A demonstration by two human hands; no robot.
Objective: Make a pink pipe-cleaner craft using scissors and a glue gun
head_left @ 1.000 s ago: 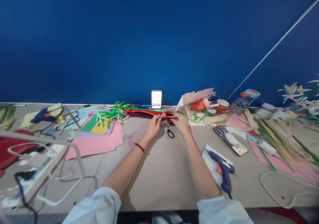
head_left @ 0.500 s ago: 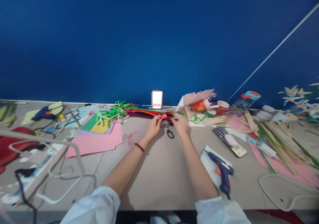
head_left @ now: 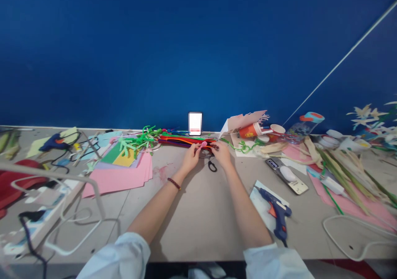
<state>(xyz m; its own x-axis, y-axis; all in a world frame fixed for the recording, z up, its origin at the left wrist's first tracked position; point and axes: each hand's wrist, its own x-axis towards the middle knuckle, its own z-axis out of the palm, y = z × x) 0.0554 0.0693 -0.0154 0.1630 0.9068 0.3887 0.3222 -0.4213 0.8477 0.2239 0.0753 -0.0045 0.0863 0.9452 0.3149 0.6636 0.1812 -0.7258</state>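
Observation:
My left hand is closed, pinching a small pink piece between thumb and fingertips; the piece looks like a pipe-cleaner bit or petal, too small to be sure. Close by on the right, my right hand has its fingertips drawn together, and whatever they grip is too small to make out. Behind both hands lies a bundle of coloured pipe cleaners, mostly red, orange and purple. Black-handled scissors lie just below my fingers, their blades partly hidden.
A phone with a lit screen leans on the blue wall. Green pipe-cleaner shapes and pink paper sheets lie left. To the right are a glue gun, another phone, paper cups and dried stalks.
My right hand has shifted slightly left and its fingers have come closer to the pink piece. The left hand stays nearly in place, and the pink piece looks rounder, turned a little.

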